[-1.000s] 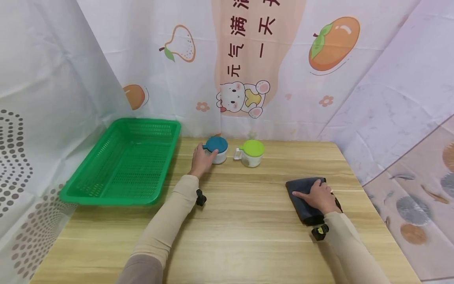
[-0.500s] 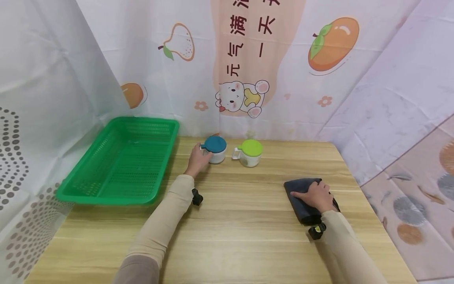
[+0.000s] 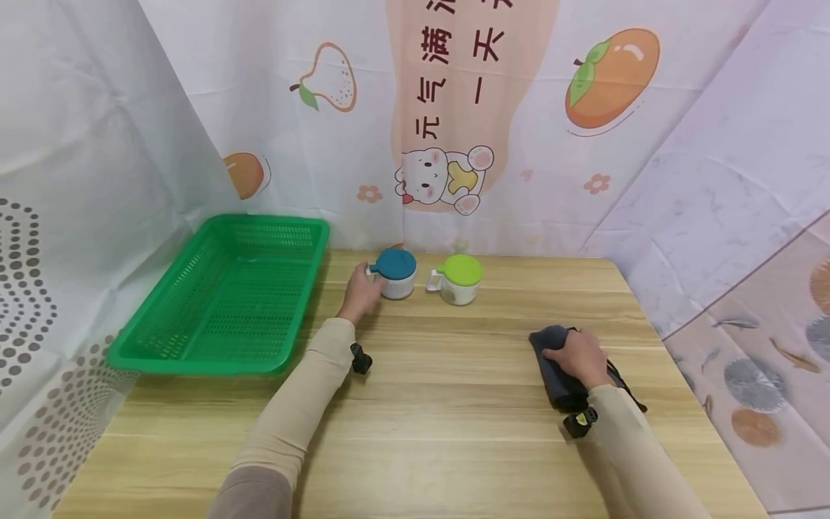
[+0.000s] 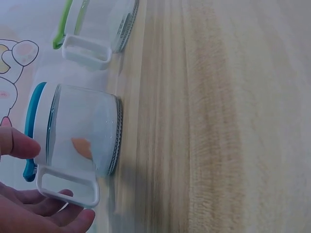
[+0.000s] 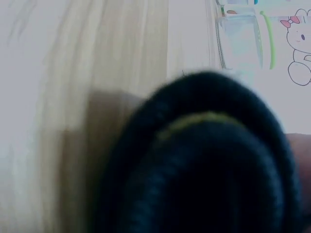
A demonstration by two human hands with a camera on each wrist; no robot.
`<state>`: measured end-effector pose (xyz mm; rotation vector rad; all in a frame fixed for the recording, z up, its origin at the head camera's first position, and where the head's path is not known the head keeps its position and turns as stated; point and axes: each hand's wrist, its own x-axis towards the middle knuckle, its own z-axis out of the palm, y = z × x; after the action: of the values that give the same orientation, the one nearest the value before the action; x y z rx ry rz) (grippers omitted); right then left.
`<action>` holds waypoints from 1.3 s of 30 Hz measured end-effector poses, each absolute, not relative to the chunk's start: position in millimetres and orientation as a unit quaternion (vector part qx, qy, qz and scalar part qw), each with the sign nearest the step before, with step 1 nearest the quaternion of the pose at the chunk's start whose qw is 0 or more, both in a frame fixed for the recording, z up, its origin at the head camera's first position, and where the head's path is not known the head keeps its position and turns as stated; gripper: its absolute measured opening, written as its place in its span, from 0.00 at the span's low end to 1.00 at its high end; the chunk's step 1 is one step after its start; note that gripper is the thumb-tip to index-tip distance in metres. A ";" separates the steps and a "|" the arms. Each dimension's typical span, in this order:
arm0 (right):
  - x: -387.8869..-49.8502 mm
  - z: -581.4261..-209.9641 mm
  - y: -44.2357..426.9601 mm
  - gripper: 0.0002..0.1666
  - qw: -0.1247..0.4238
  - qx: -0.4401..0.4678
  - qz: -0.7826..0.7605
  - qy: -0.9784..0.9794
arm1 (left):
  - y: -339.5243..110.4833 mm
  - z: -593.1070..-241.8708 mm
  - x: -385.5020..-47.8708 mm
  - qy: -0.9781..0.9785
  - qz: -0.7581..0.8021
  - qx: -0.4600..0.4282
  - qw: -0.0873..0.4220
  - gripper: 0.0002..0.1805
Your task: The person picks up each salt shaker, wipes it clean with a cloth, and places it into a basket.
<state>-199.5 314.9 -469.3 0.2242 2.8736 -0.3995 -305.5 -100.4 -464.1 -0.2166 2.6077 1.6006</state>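
Observation:
A clear jar with a blue lid and white handle (image 3: 398,288) (image 4: 77,126) stands upright at the table's back. My left hand (image 3: 361,294) (image 4: 43,213) is at its handle side, thumb against the collar under the lid, fingers curled by the handle. On the right, my right hand (image 3: 581,357) grips a dark grey folded cloth (image 3: 556,378) lying on the table, bunched between thumb and fingers. Its rolled edge (image 5: 209,170) fills much of the right wrist view, hiding most of the hand; a bit of skin (image 5: 300,158) shows at the edge.
A similar jar with a green lid (image 3: 462,270) (image 4: 90,22) stands just right of the blue-lidded one, handle leftward. A green plastic basket (image 3: 243,303) sits at the table's left side. A printed curtain (image 3: 363,144) hangs behind the table.
My left thumb has drawn back from the jar's front toward the handle. My right hand has bunched the cloth narrower, and a dark cord shows beside it.

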 end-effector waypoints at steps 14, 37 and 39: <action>-189.1 -473.1 309.4 0.25 -0.004 0.041 -0.141 0.989 | -104.7 -468.4 -311.2 0.840 0.535 -0.087 0.036 0.26; -191.7 -475.4 316.6 0.24 -0.014 -0.003 -0.132 0.991 | -110.9 -469.1 -306.9 0.847 0.526 -0.067 0.038 0.18; -191.8 -475.7 316.9 0.25 -0.014 -0.002 -0.133 0.991 | -111.4 -469.5 -306.6 0.844 0.530 -0.071 0.044 0.17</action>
<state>-191.8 316.9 -475.7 -0.0058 3.1411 -0.4204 -306.6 -111.4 -469.5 -0.2167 2.5808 1.6194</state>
